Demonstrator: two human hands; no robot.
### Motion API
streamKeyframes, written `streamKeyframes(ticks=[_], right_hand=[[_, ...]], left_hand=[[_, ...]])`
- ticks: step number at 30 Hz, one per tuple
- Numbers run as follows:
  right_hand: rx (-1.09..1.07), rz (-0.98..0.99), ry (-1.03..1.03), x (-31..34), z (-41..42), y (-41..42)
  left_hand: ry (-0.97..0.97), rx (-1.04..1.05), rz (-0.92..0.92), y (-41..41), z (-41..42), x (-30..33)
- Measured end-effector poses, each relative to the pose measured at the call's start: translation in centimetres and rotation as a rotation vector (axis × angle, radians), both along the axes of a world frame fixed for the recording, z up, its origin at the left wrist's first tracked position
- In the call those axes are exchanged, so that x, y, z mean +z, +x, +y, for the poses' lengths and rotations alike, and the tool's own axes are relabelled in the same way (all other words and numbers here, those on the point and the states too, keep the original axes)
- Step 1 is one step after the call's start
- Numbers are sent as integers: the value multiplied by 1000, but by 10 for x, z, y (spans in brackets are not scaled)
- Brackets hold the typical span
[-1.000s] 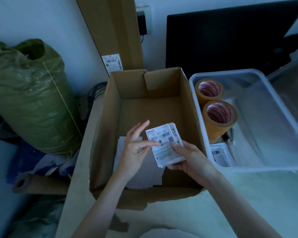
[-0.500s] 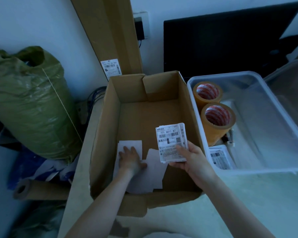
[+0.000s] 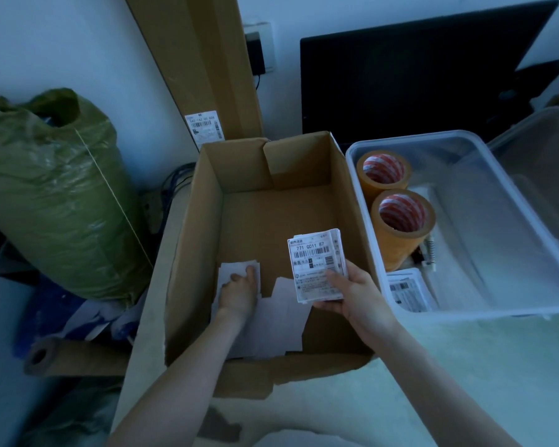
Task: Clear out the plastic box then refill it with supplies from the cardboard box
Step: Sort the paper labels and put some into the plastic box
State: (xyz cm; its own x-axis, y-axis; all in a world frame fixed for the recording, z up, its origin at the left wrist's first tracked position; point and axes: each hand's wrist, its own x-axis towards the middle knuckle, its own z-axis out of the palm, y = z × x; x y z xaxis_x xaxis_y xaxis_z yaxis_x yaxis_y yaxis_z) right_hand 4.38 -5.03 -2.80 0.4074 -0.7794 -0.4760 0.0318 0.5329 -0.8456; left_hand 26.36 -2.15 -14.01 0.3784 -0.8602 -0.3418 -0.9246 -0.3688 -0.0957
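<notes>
Right hand [image 3: 352, 295]: fingers closed on label stack [image 3: 317, 266], raised for transfer to plastic box [image 3: 465, 314] | Left hand [image 3: 239, 291]: fingers flat on loose sheets [image 3: 271, 330] in cardboard box [image 3: 191, 269], grip indeterminate

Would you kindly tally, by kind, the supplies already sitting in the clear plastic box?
Rolls of tan packing tape: 2, the far one and the near one
Stacks of printed labels: 1
Small spring-like item beside the near roll: 1, too small to identify
Total: 4
</notes>
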Motion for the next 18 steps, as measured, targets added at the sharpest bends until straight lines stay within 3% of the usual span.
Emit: streamKeyframes(ticks=[4, 9, 14, 18], right_hand=[[9, 18, 0, 0, 1, 2], [16, 18, -11, 1, 1, 0], [14, 31, -20, 1, 1, 0], [22, 26, -24, 2, 2, 2]], left_hand=[[97, -37, 13, 1, -9, 7], [276, -144, -105, -4, -18, 7], [195, -321, -282, -1, -6, -3], [124, -355, -292, 3, 0, 2]])
